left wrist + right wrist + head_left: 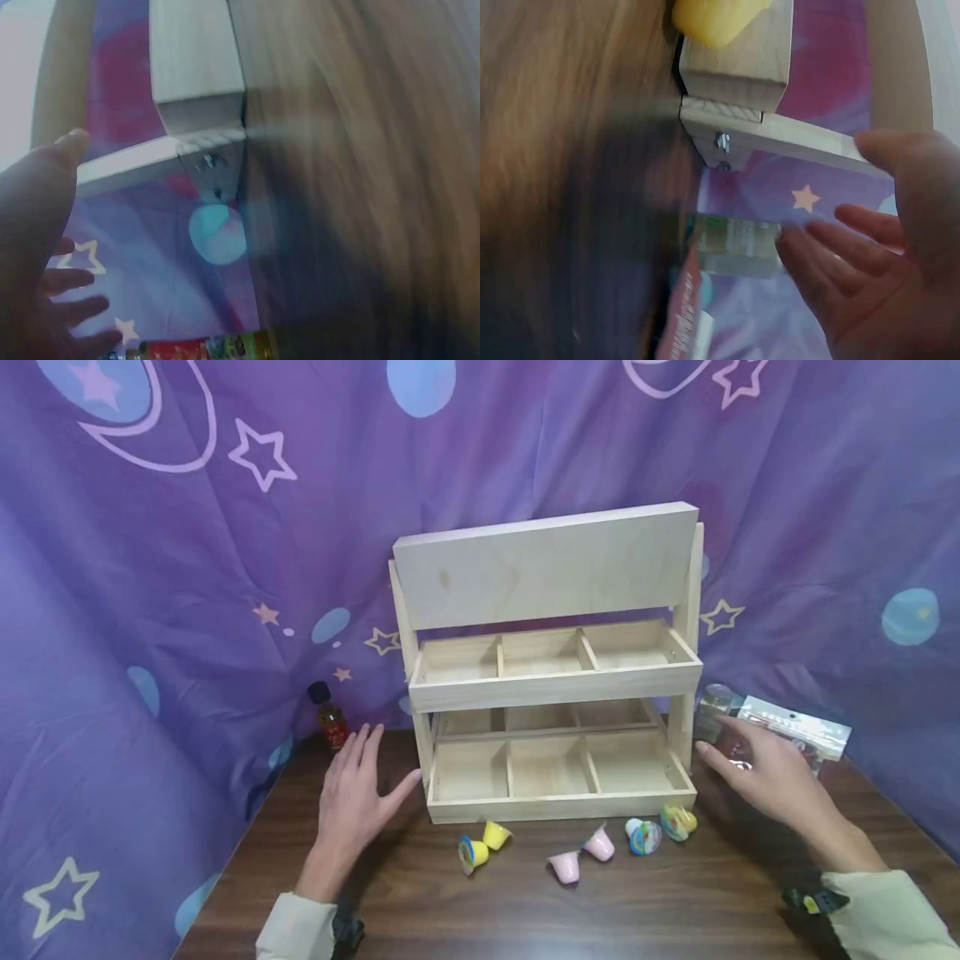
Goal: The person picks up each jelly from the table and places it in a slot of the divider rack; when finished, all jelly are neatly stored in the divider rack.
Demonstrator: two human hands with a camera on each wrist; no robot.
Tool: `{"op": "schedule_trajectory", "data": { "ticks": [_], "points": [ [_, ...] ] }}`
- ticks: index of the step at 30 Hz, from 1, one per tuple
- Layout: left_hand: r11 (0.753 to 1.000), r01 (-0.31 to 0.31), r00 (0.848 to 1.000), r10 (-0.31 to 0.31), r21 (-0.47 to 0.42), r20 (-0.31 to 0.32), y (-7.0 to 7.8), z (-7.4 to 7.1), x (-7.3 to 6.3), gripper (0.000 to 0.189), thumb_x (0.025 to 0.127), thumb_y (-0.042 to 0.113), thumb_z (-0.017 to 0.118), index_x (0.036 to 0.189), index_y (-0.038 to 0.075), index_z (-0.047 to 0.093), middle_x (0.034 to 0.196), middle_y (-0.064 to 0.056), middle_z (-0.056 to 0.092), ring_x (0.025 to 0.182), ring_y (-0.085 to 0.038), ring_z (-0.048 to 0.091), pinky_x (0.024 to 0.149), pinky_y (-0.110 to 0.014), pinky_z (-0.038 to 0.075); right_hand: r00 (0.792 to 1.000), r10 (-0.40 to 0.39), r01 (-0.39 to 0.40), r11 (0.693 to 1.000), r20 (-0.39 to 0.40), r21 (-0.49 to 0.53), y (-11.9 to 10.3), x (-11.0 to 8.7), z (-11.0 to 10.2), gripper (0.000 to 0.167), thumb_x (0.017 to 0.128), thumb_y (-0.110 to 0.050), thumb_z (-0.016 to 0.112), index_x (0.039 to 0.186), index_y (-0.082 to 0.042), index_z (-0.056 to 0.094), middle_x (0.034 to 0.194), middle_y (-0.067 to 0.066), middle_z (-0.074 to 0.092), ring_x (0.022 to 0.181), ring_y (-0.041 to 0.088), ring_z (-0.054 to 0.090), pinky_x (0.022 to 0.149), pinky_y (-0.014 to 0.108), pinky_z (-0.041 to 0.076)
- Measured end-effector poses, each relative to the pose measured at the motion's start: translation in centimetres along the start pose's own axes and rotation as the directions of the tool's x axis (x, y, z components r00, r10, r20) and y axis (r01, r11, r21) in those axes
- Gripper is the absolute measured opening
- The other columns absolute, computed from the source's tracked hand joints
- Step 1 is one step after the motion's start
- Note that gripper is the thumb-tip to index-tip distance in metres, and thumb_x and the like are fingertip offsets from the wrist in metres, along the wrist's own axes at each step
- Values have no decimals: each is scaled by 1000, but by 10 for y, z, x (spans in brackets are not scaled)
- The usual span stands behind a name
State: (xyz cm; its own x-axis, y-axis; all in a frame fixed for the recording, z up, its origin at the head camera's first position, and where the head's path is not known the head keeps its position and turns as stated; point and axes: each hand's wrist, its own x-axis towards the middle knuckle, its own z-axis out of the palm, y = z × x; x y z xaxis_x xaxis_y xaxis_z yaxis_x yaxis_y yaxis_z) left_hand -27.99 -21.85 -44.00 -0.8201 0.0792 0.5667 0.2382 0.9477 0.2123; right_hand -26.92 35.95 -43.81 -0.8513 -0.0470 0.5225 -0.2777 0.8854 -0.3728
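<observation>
A pale wooden display rack (pixel 555 695) stands at the back of the table, with divided trays on two levels and a plain board on top. Bare wood shows inside the compartments. My left hand (pixel 352 802) is spread beside the rack's lower left corner, its thumb pointing at the side; nothing is in it. Beyond those fingertips stands a small bottle (pixel 332 720) with a black cap and red label. To the rack's right, my right hand (pixel 776 772) hovers with extended fingers and holds nothing. Its fingertips overlap a clear container (pixel 717 700) and a flat printed packet (pixel 817 731).
In front of the rack lie small jelly cups: yellow ones (pixel 496 835) at left, pink ones (pixel 566 867) in the middle, and a blue-and-white one (pixel 643 837) beside a yellow-green one (pixel 678 822) at right. A purple curtain (pixel 315 543) hangs behind the brown table (pixel 450 918).
</observation>
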Motion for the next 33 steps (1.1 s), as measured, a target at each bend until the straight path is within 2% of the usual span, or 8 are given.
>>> {"op": "schedule_trajectory", "data": {
  "ticks": [5,9,14,18,20,24,29,33],
  "points": [
    [989,-51,994,36,-142,-105,17,-2,-2,60,96,45,80,141,9,63,130,-14,72,115,-35,72,88,-53,64,995,31,-46,985,93,168,0,-4,12,52,101,-32,77,138,3,67,125,30,76,107,50,77,78,29,63],
    [936,-127,991,104,-329,-89,37,1,-5,30,96,22,82,119,9,70,102,-5,72,91,-21,73,75,-39,65,980,58,-99,972,190,213,1,-7,22,56,103,-35,76,142,3,63,128,29,75,114,49,75,84,25,62],
    [835,-213,959,278,-508,56,61,5,-13,10,97,13,80,106,11,75,95,2,74,84,-12,72,75,-30,66,976,59,-104,972,211,210,4,-8,28,58,101,-37,79,141,2,65,123,24,79,115,46,76,91,37,64],
    [811,-177,905,357,-557,232,76,8,-21,11,99,17,78,109,13,76,101,1,77,90,-10,74,83,-27,66,976,48,-91,976,213,197,6,-9,29,58,100,-39,79,139,2,67,123,26,78,115,47,76,97,56,61],
    [811,-153,875,377,-565,305,80,9,-25,20,99,19,79,117,10,75,106,-3,77,92,-13,75,85,-27,66,971,55,-103,974,234,199,6,-9,30,58,101,-40,78,139,2,67,124,27,77,115,46,76,96,57,61],
    [831,-129,839,383,-542,387,86,11,-30,37,99,22,79,132,7,71,111,-8,75,96,-19,75,88,-28,66,945,105,-187,950,311,249,7,-9,31,61,104,-42,74,142,5,65,127,29,76,107,30,79,86,33,64],
    [877,-142,842,351,-459,410,93,15,-34,38,98,25,80,132,10,73,109,-5,77,98,-17,74,90,-27,64,897,161,-312,891,413,330,5,-10,31,65,107,-39,69,144,12,58,131,32,73,97,1,71,79,20,63],
    [888,-135,847,333,-439,415,97,18,-39,37,97,27,81,131,12,74,111,-4,78,99,-15,74,89,-26,63,894,157,-304,900,418,312,3,-9,31,63,107,-39,69,142,13,60,129,31,74,100,4,70,81,19,61]
  ]
}}
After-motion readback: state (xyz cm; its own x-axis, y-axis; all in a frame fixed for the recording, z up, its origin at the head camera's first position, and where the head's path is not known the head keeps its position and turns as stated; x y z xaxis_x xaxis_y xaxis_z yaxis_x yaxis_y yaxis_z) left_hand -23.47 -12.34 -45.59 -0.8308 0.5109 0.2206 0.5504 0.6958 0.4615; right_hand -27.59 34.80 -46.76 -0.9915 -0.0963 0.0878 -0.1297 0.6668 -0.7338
